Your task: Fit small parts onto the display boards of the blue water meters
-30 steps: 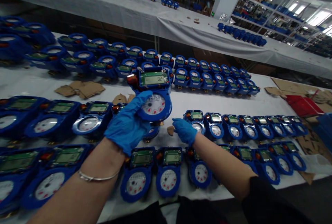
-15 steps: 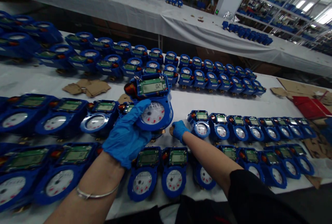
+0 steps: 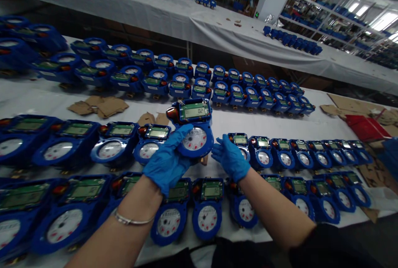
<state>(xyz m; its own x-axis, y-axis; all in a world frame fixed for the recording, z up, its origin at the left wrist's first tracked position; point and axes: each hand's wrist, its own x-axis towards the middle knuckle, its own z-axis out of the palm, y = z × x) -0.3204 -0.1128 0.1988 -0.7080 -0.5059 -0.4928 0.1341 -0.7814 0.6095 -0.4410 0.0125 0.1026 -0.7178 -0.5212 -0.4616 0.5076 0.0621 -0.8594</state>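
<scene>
My left hand (image 3: pixel 171 158), in a blue glove, grips a blue water meter (image 3: pixel 196 140) by its left side, raised above the white-covered table. The held meter has a lit display reading "02" at its top, an orange-red part beside that, and a round white dial below. To its right is my gloved right hand (image 3: pixel 230 157), its fingers stretched toward the meter with a small gap between. That hand partly covers a standing meter (image 3: pixel 242 140). Below the two hands stands another meter (image 3: pixel 207 208) with its dial facing me.
Rows of blue meters (image 3: pixel 298 154) run along the near table, with further rows (image 3: pixel 220 92) behind. Torn brown cardboard (image 3: pixel 107 106) lies between the rows. A red item (image 3: pixel 367 129) is at the right. Beyond stands another covered table (image 3: pixel 224 32) bearing more meters.
My left hand has shifted right and slightly down with the meter. My right hand, which was curled near a small brown piece, has moved right and its fingers have straightened.
</scene>
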